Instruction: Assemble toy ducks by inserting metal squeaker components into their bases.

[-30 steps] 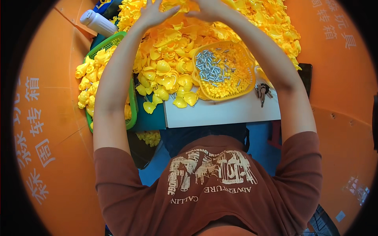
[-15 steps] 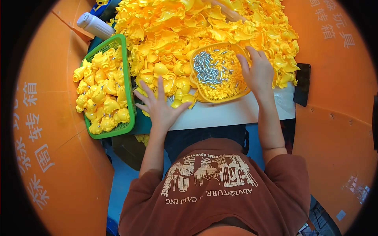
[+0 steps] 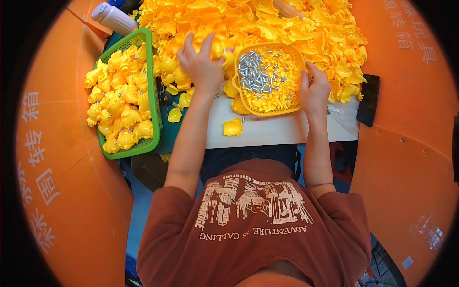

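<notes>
My left hand (image 3: 203,67) is over the near side of a large heap of yellow moulded plastic pieces (image 3: 210,21), its fingers spread and slightly blurred. At the right rim of a small yellow basket (image 3: 271,113) is my right hand (image 3: 315,91), thumb on the rim and fingers curled outside it. Inside the basket lie short silver metal pins (image 3: 256,71) on the left and small yellow parts (image 3: 279,98). A single curved yellow piece (image 3: 233,127) sits on the white board (image 3: 272,135) in front of the basket.
A green basket (image 3: 154,91) full of yellow assembled pieces with metal pins stands at the left. Behind it lies a white bottle (image 3: 114,19). At the right edge is a black phone (image 3: 368,100). Orange panels (image 3: 406,158) flank both sides. Another forearm (image 3: 288,8) reaches over the heap's far side.
My left hand has moved forward, away from my body, and the pieces near it have shifted, baring dark green table and white board. My right hand stays at the basket's rim.
</notes>
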The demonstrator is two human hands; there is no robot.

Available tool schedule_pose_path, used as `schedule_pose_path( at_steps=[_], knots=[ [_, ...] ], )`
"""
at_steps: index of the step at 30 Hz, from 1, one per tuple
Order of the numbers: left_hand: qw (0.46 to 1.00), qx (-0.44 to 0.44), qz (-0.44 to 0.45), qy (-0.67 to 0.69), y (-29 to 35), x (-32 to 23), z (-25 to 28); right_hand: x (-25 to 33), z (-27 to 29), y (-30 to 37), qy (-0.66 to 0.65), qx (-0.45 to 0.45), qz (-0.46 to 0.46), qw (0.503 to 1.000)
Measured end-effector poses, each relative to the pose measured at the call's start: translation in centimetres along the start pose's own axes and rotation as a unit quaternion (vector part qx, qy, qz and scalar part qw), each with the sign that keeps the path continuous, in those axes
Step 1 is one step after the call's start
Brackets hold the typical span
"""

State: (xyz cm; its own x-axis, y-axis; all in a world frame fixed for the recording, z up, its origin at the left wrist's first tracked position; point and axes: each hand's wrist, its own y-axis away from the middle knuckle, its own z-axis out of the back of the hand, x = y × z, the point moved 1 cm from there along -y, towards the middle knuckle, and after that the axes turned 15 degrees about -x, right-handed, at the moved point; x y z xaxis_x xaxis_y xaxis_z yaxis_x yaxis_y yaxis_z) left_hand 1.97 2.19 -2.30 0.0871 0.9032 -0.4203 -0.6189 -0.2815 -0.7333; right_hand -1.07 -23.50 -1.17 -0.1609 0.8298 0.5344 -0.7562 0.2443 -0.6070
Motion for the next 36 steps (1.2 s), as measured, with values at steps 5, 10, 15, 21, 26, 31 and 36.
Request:
schedule_pose_path(
  at_steps=[5, 10, 15, 21, 26, 31, 36],
  knots=[
    [0.984, 0.167, 0.053, -0.041, -7.2, -5.6, -1.2, -1.1, 0.9, 0.7, -0.012, -0.014, -0.065, 0.998],
    [0.960, 0.178, 0.090, 0.196, -9.2, -2.6, -0.1, 3.6, 1.4, 0.3, 0.100, -0.110, 0.126, 0.981],
    [0.975, -0.056, -0.102, 0.190, -7.0, -0.5, 2.5, 9.0, 2.6, 4.9, -0.174, 0.195, 0.312, 0.914],
    [0.995, -0.005, -0.013, 0.097, 3.8, 2.3, 11.0, 11.2, -0.4, 6.3, -0.029, 0.261, 0.486, 0.834],
    [0.995, 0.080, 0.054, -0.031, 8.7, 3.8, 11.7, 13.0, -3.8, 5.1, -0.013, 0.390, 0.486, 0.782],
    [0.992, 0.080, 0.100, 0.019, 8.3, 3.2, 7.0, 13.8, -7.2, 2.0, -0.048, 0.324, 0.487, 0.809],
    [0.984, 0.012, 0.099, 0.150, 5.9, 0.9, 2.2, 13.7, -9.7, -3.3, -0.022, 0.334, 0.456, 0.824]
  ],
)
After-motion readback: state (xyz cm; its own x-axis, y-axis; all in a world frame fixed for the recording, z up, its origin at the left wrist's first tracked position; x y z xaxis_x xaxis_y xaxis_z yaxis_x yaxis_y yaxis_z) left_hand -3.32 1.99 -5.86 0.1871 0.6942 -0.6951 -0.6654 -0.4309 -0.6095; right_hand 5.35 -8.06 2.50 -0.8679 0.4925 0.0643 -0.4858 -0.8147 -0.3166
